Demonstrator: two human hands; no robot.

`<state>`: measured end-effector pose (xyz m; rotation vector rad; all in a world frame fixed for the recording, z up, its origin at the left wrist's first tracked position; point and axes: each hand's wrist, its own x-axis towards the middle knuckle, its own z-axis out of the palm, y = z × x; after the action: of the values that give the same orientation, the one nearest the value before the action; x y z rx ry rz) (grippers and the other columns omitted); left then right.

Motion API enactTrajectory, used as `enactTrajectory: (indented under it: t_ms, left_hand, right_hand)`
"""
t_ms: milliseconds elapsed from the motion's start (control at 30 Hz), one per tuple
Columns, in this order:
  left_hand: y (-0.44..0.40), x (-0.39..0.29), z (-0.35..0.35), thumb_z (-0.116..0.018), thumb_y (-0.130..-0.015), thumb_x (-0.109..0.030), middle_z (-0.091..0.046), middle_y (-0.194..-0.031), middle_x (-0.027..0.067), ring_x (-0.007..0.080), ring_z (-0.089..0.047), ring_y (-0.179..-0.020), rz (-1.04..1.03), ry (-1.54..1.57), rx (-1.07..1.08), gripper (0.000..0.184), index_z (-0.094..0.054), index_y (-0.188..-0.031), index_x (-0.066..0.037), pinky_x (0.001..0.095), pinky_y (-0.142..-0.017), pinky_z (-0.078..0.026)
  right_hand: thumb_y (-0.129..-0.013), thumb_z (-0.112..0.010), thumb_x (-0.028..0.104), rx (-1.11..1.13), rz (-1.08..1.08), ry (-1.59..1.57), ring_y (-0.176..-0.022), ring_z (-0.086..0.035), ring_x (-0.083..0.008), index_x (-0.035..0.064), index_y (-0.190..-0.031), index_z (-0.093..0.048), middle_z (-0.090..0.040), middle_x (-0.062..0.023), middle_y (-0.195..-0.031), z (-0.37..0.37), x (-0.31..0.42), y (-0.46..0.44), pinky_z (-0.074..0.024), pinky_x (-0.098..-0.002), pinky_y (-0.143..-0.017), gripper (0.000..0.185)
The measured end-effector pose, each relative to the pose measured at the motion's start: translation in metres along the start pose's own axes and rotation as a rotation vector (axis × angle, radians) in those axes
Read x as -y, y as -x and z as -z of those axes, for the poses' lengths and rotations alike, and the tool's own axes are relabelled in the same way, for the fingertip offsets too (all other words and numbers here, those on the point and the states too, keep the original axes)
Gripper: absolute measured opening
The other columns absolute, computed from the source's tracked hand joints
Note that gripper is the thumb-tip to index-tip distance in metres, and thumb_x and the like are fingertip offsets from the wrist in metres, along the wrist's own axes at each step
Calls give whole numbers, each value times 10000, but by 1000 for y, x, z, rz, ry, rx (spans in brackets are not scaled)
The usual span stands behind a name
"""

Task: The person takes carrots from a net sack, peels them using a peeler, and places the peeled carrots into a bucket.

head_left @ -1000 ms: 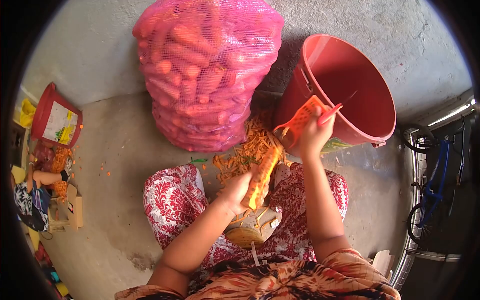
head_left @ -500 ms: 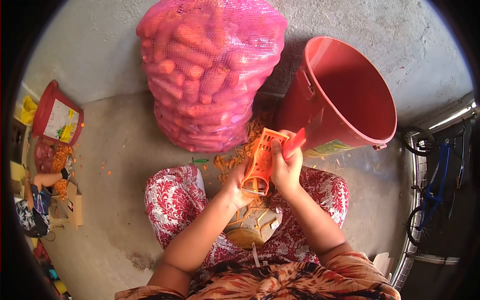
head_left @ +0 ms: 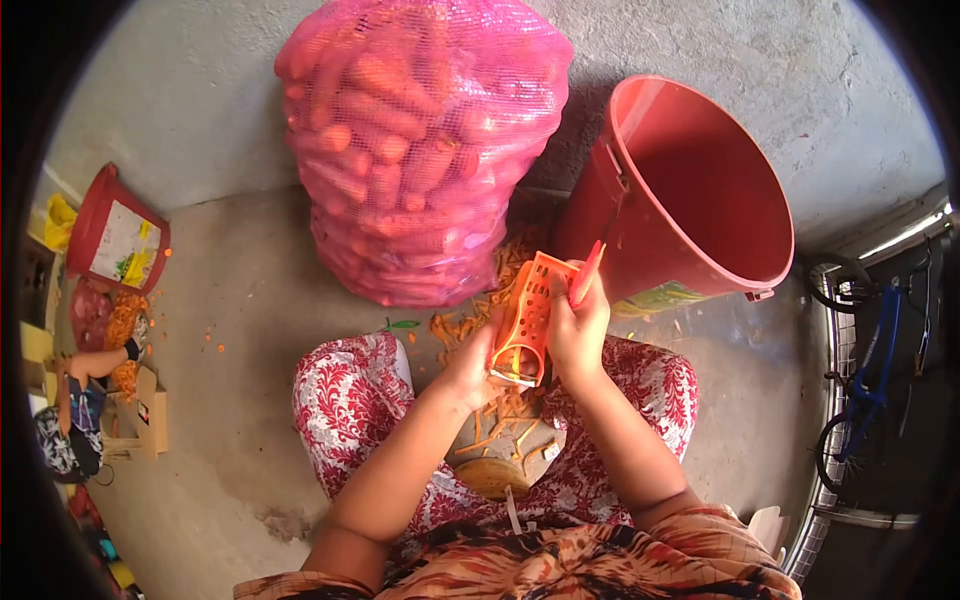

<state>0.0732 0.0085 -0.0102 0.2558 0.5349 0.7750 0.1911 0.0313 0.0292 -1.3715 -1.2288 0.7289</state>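
Observation:
An orange plastic peeler [head_left: 528, 305] with rows of holes and a metal blade at its near end is held between my two hands. My right hand [head_left: 578, 335] is closed on it, thumb on top, and also grips a small knife [head_left: 588, 272] by its red handle, its thin blade pointing away from me. From the left, my left hand [head_left: 474, 365] is closed against the peeler's side, its fingers mostly hidden behind it. Something orange shows through the peeler's opening; I cannot make out what. Orange peelings [head_left: 465, 328] lie on the floor below and beyond my hands.
A big pink mesh sack of carrots [head_left: 415, 150] stands ahead by the wall. To its right a red bucket [head_left: 600, 190] tilts toward me. At far left are another red bucket [head_left: 120, 230], peelings and a person's arm [head_left: 100, 362]. A blue bicycle [head_left: 868, 370] is at far right.
The knife has turned, so its handle points more away from me and its blade shows. The peeler has shifted slightly to the right and tilted a little. Both hands keep their hold.

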Motion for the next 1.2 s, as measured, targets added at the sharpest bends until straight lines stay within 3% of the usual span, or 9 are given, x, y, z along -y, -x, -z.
enactTrajectory:
  t_ms: [133,267,400,500,733,967,1000,1100,1200]
  left_hand:
    - [0,12,16,-289,-870,-500,-500,-670,55,159,-491,-568,211,125,230,459,-470,-952,-86,290,-426,-408]
    - [14,9,2,-262,-875,-506,-444,-649,40,137,-447,-571,173,-28,149,456,-447,-872,-89,281,-446,-412]
    - [9,5,13,-262,-874,-509,-442,-652,38,134,-449,-585,116,-49,107,459,-442,-850,-87,282,-467,-422]
    - [4,9,14,-269,-846,-562,-459,-658,51,155,-457,-580,127,25,29,520,-469,-907,-87,297,-443,-404]
    - [7,2,-3,-198,-710,-758,-506,-637,59,174,-475,-500,92,103,-44,774,-520,-1001,-117,296,-392,-369]
    - [7,2,-1,-161,-652,-808,-471,-581,48,156,-460,-444,99,82,104,845,-493,-930,-82,273,-353,-380]
    - [7,3,-1,-157,-657,-805,-467,-581,44,151,-459,-433,97,69,152,833,-488,-899,-80,270,-347,-384]
    - [10,6,-2,-155,-641,-816,-453,-569,44,144,-459,-432,155,-98,233,830,-457,-860,-74,267,-353,-394]
    - [9,5,-3,-179,-735,-732,-464,-577,49,142,-460,-434,119,-78,176,731,-459,-878,-73,262,-362,-407]
  right_hand:
    - [-821,-507,87,-291,319,102,-566,-495,-166,10,-836,-478,-514,-101,-630,17,-27,-39,-419,-292,-555,84]
    - [-849,-487,138,-588,18,79,-594,-469,-128,7,-848,-483,-517,-60,-678,68,-51,-93,-404,-266,-576,131]
    - [-843,-479,83,-424,167,-100,-609,-415,-51,21,-847,-483,-460,14,-706,49,-29,-69,-373,-205,-565,62]
    - [-831,-500,50,-148,2,-330,-585,-400,-24,46,-924,-462,-447,38,-705,23,-7,-27,-348,-168,-508,100]
    - [-850,-511,86,-17,82,-143,-705,-443,-49,15,-958,-462,-485,14,-804,0,-8,1,-379,-183,-629,139]
    - [-835,-502,70,-235,205,72,-633,-430,-58,16,-895,-481,-473,2,-716,4,-21,-17,-383,-203,-566,83]
    - [-816,-519,72,-311,170,70,-584,-504,-147,9,-848,-466,-512,-104,-640,11,-23,-30,-426,-281,-565,89]
    - [-843,-496,117,-611,252,288,-560,-488,-210,12,-791,-443,-520,-136,-659,42,-33,-76,-412,-315,-550,128]
    - [-850,-495,118,-603,97,-54,-578,-446,-107,12,-816,-456,-488,-35,-659,62,-41,-93,-394,-256,-556,117]
